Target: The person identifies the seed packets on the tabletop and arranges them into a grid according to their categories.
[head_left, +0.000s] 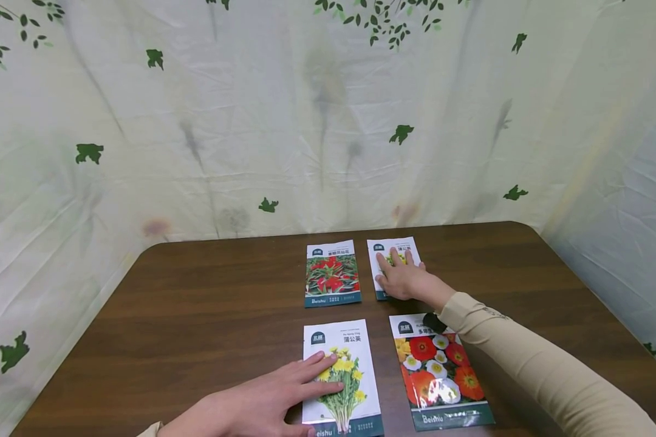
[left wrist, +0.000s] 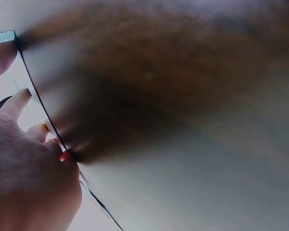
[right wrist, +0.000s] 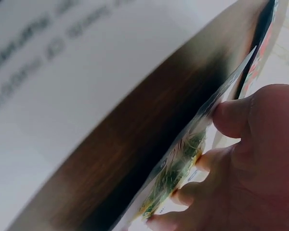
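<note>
Four flat seed packets would be too exact a tally, so I name them singly. My left hand [head_left: 268, 394] lies with spread fingers on the front left seed packet [head_left: 361, 364], which shows yellow dandelions. Its fingertips touch that packet's edge in the left wrist view. Farther back, my right hand [head_left: 406, 280] rests, fingers spread, on a similar white dandelion packet [head_left: 379, 258], covering much of its picture. The right wrist view shows the thumb and fingers against this packet's printed face [right wrist: 178, 163].
A packet with red flowers [head_left: 332, 276] lies at the back left of the group. Under my right forearm is a packet with red and white poppies [head_left: 440, 376]. The brown table [head_left: 197, 303] meets a leaf-printed curtain [head_left: 284, 121] behind.
</note>
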The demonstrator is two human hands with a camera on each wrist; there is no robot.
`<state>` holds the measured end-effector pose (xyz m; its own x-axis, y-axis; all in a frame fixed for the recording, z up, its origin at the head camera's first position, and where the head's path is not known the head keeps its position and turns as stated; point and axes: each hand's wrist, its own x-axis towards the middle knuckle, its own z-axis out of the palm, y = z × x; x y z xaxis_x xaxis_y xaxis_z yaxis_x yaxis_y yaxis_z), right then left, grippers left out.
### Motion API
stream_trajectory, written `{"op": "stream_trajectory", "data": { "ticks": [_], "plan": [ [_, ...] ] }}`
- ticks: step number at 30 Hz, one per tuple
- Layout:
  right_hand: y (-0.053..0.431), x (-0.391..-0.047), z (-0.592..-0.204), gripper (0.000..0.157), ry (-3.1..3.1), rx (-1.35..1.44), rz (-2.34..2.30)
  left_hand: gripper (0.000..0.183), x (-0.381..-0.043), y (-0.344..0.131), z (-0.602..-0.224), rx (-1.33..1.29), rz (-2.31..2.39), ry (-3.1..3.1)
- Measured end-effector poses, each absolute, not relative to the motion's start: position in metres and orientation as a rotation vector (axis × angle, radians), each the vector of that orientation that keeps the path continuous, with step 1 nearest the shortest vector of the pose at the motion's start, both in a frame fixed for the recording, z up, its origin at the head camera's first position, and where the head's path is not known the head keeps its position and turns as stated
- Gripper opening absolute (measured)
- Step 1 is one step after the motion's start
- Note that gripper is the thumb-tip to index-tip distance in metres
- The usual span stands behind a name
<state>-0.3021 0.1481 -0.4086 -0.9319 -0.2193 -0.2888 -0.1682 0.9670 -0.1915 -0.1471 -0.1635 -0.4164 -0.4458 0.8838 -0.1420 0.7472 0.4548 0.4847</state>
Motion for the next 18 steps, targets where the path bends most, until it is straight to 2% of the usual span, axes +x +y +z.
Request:
{"op": "stream_trajectory", "data": {
  "ticks": [18],
  "plan": [
    [0.1521,-0.2987,-0.4043,0.064,2.870,-0.342,-0.209,0.058,-0.1469,-0.1644,-0.4139,1.359,0.500,2.341]
  ]
}}
